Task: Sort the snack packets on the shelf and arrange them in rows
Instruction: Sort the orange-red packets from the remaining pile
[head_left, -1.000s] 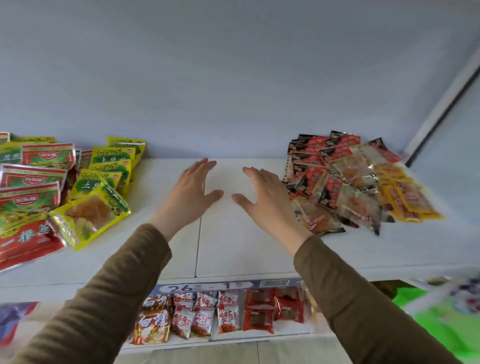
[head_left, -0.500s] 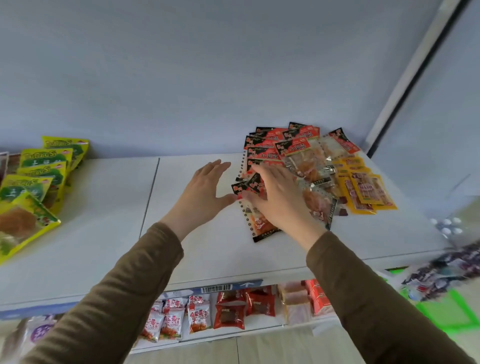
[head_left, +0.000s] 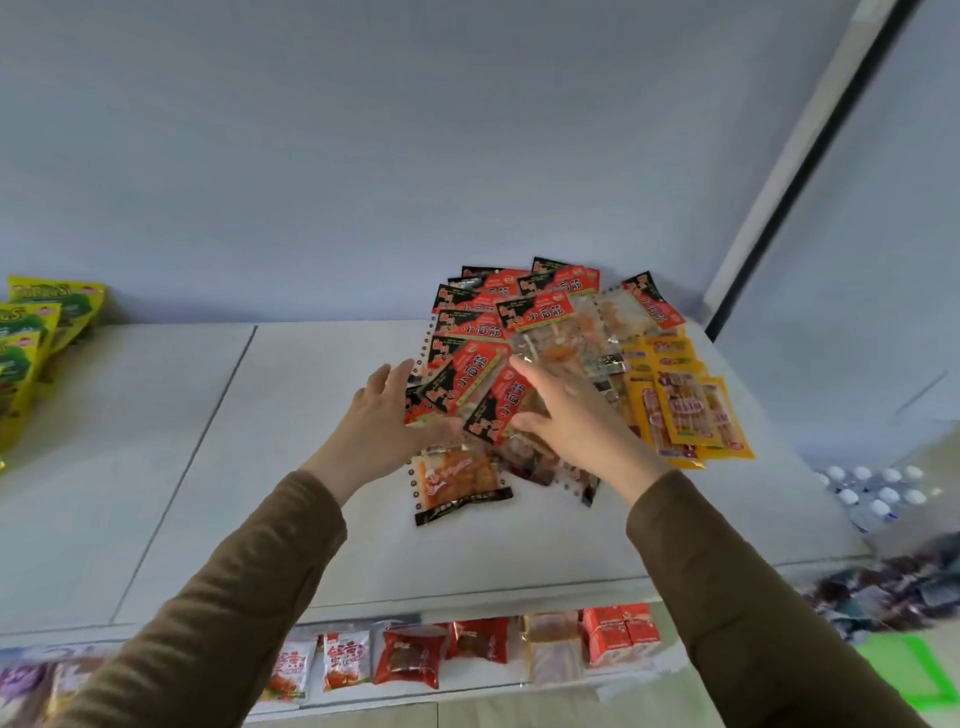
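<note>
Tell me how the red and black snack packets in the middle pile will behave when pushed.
The red and black packets look thin and glossy, so they probably slide over each other. They lie loosely overlapped, so a push likely fans the pile. Flat film suggests they flop when lifted.

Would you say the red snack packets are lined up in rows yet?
Not yet: the red snack packets lie overlapping at odd angles in a loose heap.
</note>
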